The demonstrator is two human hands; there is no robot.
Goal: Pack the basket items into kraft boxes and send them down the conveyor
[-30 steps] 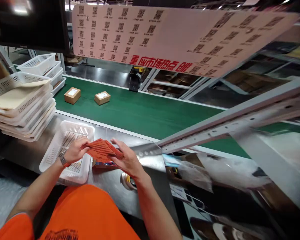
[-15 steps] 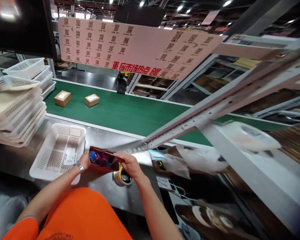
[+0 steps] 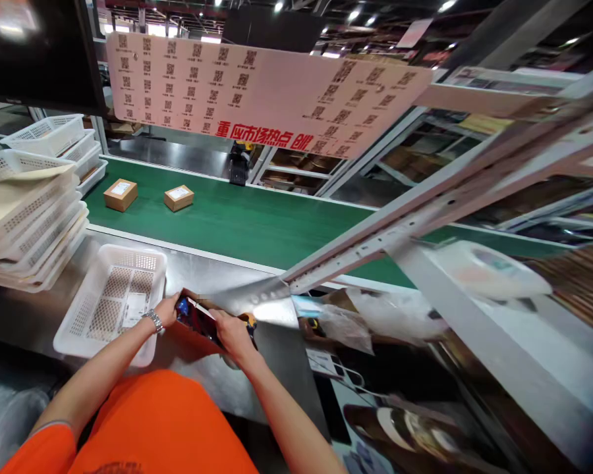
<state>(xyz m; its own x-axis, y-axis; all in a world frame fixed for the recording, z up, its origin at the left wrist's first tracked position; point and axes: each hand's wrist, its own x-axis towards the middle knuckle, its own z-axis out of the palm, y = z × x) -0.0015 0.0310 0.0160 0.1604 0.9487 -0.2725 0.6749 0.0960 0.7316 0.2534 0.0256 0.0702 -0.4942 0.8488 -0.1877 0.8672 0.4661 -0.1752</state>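
Observation:
A small open cardboard box (image 3: 192, 339) is tilted above the steel bench in front of me. My left hand (image 3: 167, 311) is closed on its left end, a metal watch on the wrist. My right hand (image 3: 231, 334) has its fingers bent over the box's right side, at a raised flap. Inside the box show blue and dark contents (image 3: 184, 305), too small to name. A tape roll (image 3: 250, 321) with yellow on it stands behind my right hand, mostly covered by it. Left of the box lies a white plastic basket (image 3: 72, 332) holding a white paper slip (image 3: 135, 309).
Behind the bench (image 3: 197, 266) runs a green conveyor belt (image 3: 257, 220) with two small labelled cartons (image 3: 120, 195). Stacked white baskets (image 3: 34, 253) stand at left. A slanted metal beam (image 3: 356, 247) crosses at right, near plastic bags (image 3: 346, 326). A board of printed codes (image 3: 277, 85) hangs ahead.
My right hand has moved left and inward over the box, which has tilted with its right end lower. The hand now covers most of the tape roll.

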